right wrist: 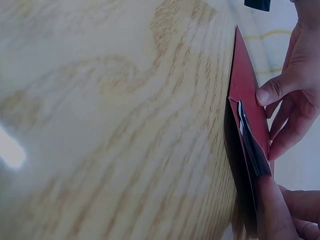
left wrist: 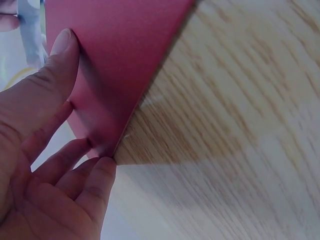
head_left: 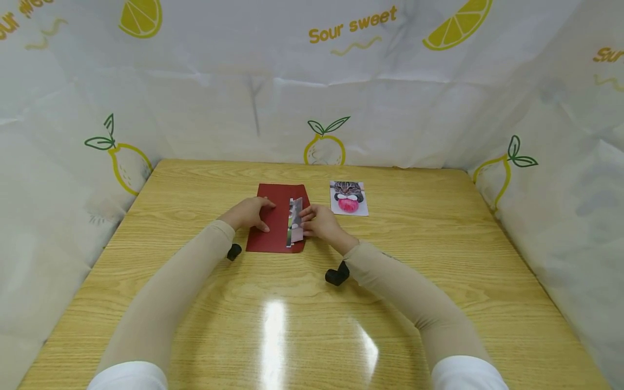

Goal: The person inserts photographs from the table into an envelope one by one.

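A red envelope (head_left: 273, 238) lies on the wooden table, its opening facing right. Several picture cards (head_left: 296, 219) stand partly out of that opening, their outer edges slightly lifted. My left hand (head_left: 249, 213) rests on the envelope's left part, thumb and fingers spread apart. In the left wrist view, the thumb (left wrist: 61, 50) lies on the red paper and the fingertips touch near its corner. My right hand (head_left: 324, 223) pinches the cards at their right edge. Seen from the right wrist, the thumb (right wrist: 274, 205) meets the card ends at the mouth, other fingers behind it.
A cat picture card (head_left: 348, 199) with a pink ball lies flat, right of the envelope. Black wrist-worn pieces (head_left: 336, 274) show beside both forearms. White curtains (head_left: 234, 108) printed with lemons enclose the table's back and sides.
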`<state>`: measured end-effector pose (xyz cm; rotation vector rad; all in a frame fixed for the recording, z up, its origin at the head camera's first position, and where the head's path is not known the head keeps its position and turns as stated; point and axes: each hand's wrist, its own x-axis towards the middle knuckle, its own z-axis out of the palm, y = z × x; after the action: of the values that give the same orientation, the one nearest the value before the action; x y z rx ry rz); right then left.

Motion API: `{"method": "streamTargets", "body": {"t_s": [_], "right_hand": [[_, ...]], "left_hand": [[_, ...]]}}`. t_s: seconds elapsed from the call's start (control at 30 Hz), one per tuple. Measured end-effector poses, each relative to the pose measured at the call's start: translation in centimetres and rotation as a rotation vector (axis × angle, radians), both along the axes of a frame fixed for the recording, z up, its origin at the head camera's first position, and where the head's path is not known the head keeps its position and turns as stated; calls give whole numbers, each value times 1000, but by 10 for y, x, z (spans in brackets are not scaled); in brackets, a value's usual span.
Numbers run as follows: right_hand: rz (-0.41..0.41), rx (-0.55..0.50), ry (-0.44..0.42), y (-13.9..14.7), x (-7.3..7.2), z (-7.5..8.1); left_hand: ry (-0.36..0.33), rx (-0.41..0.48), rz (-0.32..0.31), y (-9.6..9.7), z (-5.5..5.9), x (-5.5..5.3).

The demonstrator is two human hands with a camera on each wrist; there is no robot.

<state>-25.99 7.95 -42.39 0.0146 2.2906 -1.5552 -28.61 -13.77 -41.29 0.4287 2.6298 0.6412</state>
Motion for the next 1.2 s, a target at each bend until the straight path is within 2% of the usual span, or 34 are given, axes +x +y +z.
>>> {"method": "streamTargets", "body": {"t_s": [0.17, 0.43, 0.67, 1.2], "right_hand": [[-1, 5, 8, -4, -1, -2], [-24, 14, 13, -9, -2, -4], [-39, 22, 17, -11, -4, -8], [-56, -27, 0, -9, -2, -10]], "left_hand": [[13, -5, -5, 1, 3, 2], [4, -10, -1, 1, -1, -1], [3, -4, 4, 0, -1, 0], [-3, 2, 20, 1, -1, 1]]}}
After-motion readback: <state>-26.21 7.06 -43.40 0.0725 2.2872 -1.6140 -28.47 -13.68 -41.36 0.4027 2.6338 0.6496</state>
